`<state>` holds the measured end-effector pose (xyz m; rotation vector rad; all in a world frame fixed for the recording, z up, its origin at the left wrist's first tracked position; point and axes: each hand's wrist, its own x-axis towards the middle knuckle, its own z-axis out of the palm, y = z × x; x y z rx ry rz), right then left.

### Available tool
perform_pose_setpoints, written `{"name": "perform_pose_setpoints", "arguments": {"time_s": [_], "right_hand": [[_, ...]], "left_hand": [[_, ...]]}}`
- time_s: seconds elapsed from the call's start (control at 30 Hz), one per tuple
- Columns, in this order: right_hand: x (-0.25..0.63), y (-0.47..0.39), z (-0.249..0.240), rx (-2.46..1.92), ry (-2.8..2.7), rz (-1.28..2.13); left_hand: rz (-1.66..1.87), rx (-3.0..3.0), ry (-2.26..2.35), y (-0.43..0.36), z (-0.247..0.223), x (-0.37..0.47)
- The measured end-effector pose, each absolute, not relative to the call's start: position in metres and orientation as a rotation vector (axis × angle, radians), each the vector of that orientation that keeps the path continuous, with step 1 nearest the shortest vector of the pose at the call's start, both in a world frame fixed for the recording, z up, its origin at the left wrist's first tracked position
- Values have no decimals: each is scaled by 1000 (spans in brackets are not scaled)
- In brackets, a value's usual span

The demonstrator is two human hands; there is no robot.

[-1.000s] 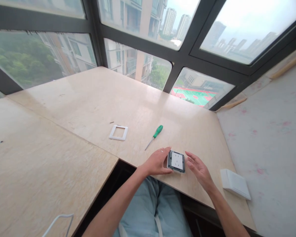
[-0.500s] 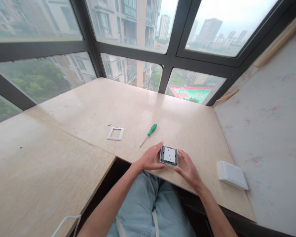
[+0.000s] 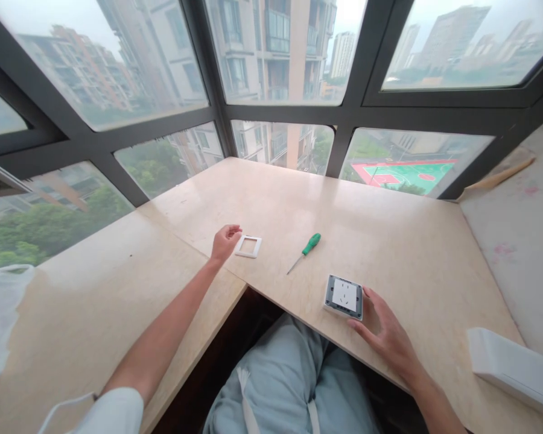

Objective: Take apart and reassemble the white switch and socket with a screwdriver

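Observation:
A white wall socket (image 3: 344, 295) with a grey mounting frame lies face up near the table's front edge. Beside its right side is my right hand (image 3: 387, 328), thumb and fingers spread apart, fingertips close to or touching the edge; exact contact is unclear. Further left, my left hand (image 3: 225, 242) reaches over the table with its fingers bent together at the left edge of a square white cover frame (image 3: 248, 246). Whatever those fingers pinch, if anything, is hidden. A green-handled screwdriver (image 3: 312, 243) lies between the cover frame and the socket, its tip towards me.
At the right, a white box (image 3: 513, 367) stands by the papered wall (image 3: 511, 253). A white plastic bag (image 3: 2, 319) sits at the far left, and a white cable (image 3: 63, 410) runs near my left arm. Windows border the table's back; its front edge has a corner gap.
My left hand has left the socket and moved left to the cover frame. My right hand stays by the socket, which now rests flatter on the table. The view has turned left.

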<state>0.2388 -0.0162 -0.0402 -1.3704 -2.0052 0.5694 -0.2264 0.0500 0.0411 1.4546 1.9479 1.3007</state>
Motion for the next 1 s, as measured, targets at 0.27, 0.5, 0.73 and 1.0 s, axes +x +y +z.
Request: {"name": "perform_pose_setpoints", "arguments": {"time_s": [0.27,0.5,0.73,1.0], "right_hand": [[239,-17,-41,-1405,-2021,504],[239,-19,-39,-1430,-2037,498],[238,-20,-39,-1425,-2014,516],[235,-22,-30,-1387,-2042,531]], "left_hand": [[754,1712,2144,93,37,-292],[517,1920,2100,107,36,-291],[567,1959,2107,104,48,-285],[739,1979,1771,88,78,-236]]}}
